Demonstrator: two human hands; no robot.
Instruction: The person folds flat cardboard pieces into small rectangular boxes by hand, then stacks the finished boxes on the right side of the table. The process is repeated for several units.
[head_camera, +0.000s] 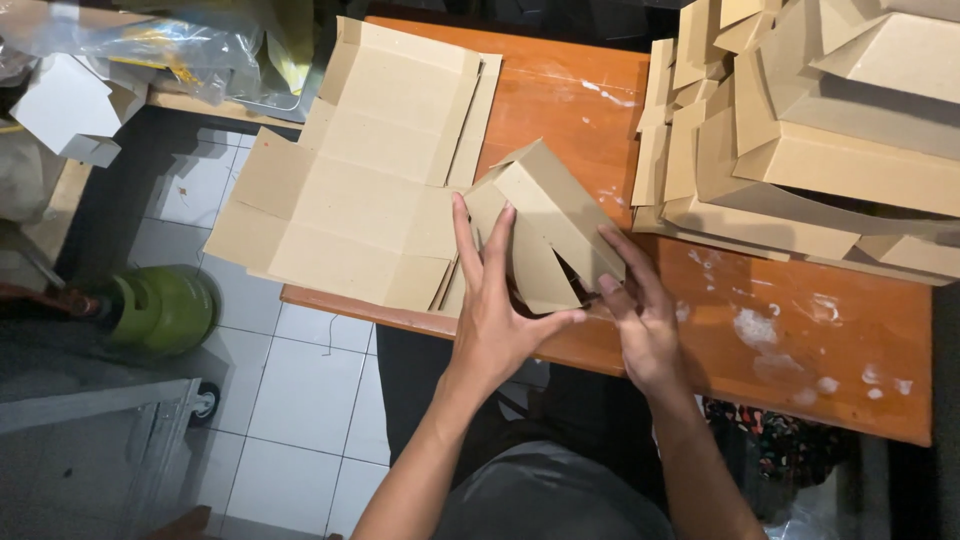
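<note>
A partly folded brown cardboard box (545, 215) stands on the orange wooden table (780, 340) near its front edge. My left hand (495, 310) presses flat against the box's left side, fingers spread upward and thumb reaching under its lower flap. My right hand (640, 310) grips the box's right lower corner, fingers laid along the folded panel. Both forearms come up from the bottom of the view.
A stack of flat unfolded cardboard blanks (370, 170) lies on the table's left part and hangs over its edge. Several folded boxes (820, 130) are piled at the back right. White smears mark the tabletop. A green gas cylinder (160, 310) stands on the tiled floor at left.
</note>
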